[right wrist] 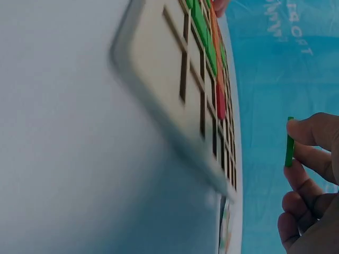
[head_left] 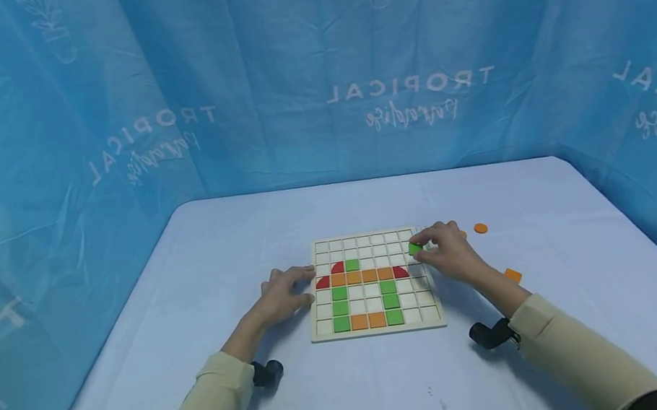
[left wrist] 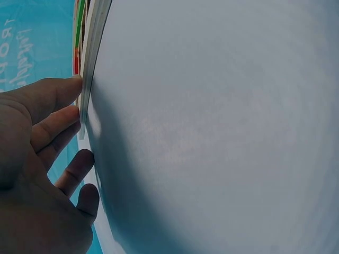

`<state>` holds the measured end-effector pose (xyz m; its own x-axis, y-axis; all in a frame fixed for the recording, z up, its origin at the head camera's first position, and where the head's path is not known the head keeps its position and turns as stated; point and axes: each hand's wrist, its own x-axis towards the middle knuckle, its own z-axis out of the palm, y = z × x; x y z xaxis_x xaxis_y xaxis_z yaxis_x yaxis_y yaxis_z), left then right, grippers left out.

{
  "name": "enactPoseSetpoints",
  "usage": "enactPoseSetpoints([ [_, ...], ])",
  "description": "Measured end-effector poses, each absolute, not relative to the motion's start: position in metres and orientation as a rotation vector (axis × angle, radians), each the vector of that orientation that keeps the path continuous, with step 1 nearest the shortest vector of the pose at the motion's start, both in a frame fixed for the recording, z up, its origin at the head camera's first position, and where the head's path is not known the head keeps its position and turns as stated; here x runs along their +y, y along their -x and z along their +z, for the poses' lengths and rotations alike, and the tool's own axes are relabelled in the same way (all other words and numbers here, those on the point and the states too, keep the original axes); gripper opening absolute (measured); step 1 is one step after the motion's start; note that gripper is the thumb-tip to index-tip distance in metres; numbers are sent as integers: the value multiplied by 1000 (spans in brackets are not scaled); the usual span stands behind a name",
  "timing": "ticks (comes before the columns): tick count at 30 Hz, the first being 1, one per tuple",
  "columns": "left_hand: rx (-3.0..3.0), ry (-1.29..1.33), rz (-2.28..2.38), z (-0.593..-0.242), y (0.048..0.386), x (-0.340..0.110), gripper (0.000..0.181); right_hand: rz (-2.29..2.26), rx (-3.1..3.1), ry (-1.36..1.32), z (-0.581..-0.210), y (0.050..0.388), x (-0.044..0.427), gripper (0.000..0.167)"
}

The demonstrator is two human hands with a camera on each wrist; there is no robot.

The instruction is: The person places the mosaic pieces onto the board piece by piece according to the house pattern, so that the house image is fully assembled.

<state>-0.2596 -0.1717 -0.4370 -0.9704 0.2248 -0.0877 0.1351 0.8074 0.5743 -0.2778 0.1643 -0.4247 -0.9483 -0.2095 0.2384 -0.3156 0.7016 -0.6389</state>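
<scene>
A pale wooden grid board (head_left: 371, 284) lies on the table, with red, orange and green tiles set in its cells. My right hand (head_left: 451, 253) pinches a green square tile (right wrist: 290, 142) between thumb and fingertips, above the board's right edge. In the right wrist view the tile is seen edge-on, apart from the board. My left hand (head_left: 281, 294) is at the board's left edge. Its thumb and foremost fingers (left wrist: 55, 127) touch that edge, while the other fingers extend loosely. Along the board's middle runs a row of orange tiles (head_left: 370, 276) with a red quarter-round tile at each end.
To the right of the board lie an orange round tile (head_left: 481, 228) and an orange square tile (head_left: 512, 275), the latter partly behind the right forearm. Another orange piece shows behind the right hand. The white-covered table (head_left: 393, 384) is bordered by blue printed curtains (head_left: 304, 143).
</scene>
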Motion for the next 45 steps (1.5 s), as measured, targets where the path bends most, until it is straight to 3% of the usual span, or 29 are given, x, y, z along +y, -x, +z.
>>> enactPoseSetpoints([
  [17,2833,-278,918,-438,260,-172,51,1033,-2838,-637,-432,306,101,25],
  [45,2838,-266,910,-436,259,-170,52,892,-2997,-682,-439,317,83,22],
])
